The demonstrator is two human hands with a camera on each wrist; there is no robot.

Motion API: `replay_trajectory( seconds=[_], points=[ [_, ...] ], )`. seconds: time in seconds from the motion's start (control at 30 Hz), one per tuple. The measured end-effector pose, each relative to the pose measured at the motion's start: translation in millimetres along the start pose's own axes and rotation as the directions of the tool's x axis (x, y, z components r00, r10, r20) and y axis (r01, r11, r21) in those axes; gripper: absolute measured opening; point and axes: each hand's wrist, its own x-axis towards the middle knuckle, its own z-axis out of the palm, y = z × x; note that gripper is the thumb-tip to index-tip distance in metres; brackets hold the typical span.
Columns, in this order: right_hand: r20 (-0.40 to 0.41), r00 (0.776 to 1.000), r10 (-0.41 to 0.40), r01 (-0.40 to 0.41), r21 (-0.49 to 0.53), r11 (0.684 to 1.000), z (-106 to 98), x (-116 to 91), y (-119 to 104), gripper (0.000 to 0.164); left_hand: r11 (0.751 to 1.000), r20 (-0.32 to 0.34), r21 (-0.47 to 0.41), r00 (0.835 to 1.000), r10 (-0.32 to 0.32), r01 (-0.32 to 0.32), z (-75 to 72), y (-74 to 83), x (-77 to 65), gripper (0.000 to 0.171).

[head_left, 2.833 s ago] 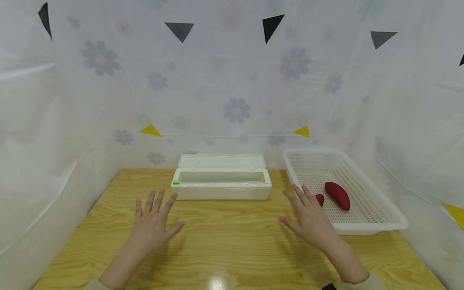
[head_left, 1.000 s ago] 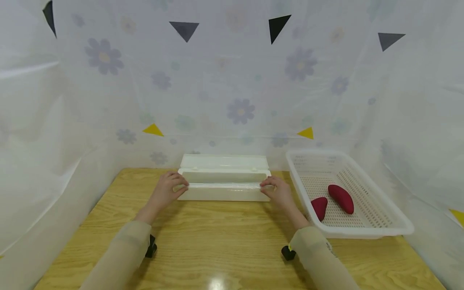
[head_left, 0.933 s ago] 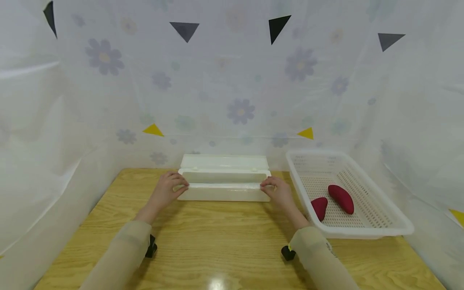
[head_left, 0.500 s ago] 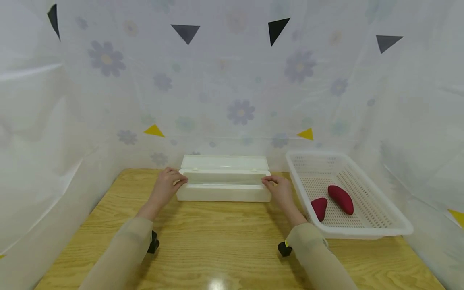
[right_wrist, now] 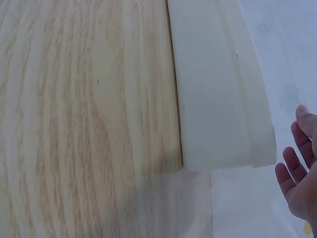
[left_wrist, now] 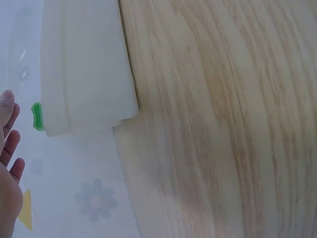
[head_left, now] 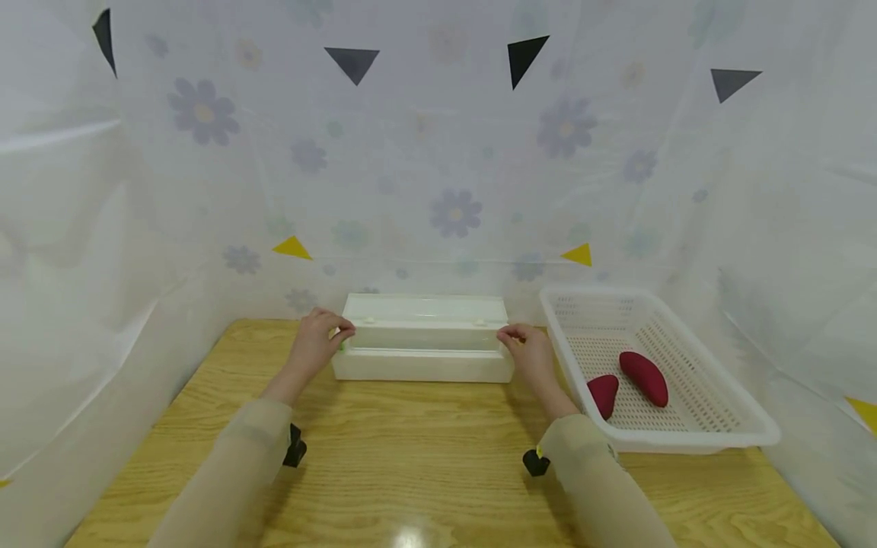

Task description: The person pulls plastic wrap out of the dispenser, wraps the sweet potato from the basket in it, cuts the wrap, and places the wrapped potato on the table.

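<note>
A white, lidded cling film box [head_left: 421, 368] lies across the back of the table, its lid [head_left: 425, 307] tipped back. My left hand [head_left: 315, 344] is at the box's left end, thumb and fingertips pinched together. At the right end my right hand [head_left: 536, 361] pinches in the same way. Between them stretches a thin, nearly invisible sheet of cling film [head_left: 425, 329], raised over the opening. A green cutter slide [left_wrist: 37, 117] shows at the box's left end in the left wrist view. In both wrist views the fingertips are at the frame's edge.
To the right stands a white perforated basket [head_left: 692, 439] holding two dark red, sweet-potato-shaped pieces [head_left: 644, 378]. The wooden table [head_left: 411, 457] reaches back to a flower-printed plastic curtain [head_left: 411, 152], which also closes both sides.
From spread above the table, both hands went to the box's front edge and pinched the film there. Since then they have risen slightly and moved back, lifting the film off the front.
</note>
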Motion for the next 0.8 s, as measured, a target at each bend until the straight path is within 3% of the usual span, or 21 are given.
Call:
replay_trajectory(
  seconds=[0.23, 0.5, 0.8],
  points=[
    [-0.011, 1.0, 0.01, -0.01, 0.001, 1.0, -3, 5, -7, 0.019, 0.999, -0.001, -0.025, 1.0, -0.022, 0.022, -7.2, 2.4, 4.7, 0.007],
    [-0.062, 0.997, -0.045, 0.044, -0.015, 0.999, -11, 8, -18, 0.017, 0.999, -0.062, -0.028, 0.997, 0.034, -0.036, -20.8, 10.3, 14.1, 0.005],
    [-0.062, 0.995, -0.078, 0.075, -0.04, 0.996, -19, 7, -29, 0.018, 0.999, -0.035, 0.034, 0.999, 0.036, -0.035, -30.4, 15.3, 19.7, 0.008]
  ],
)
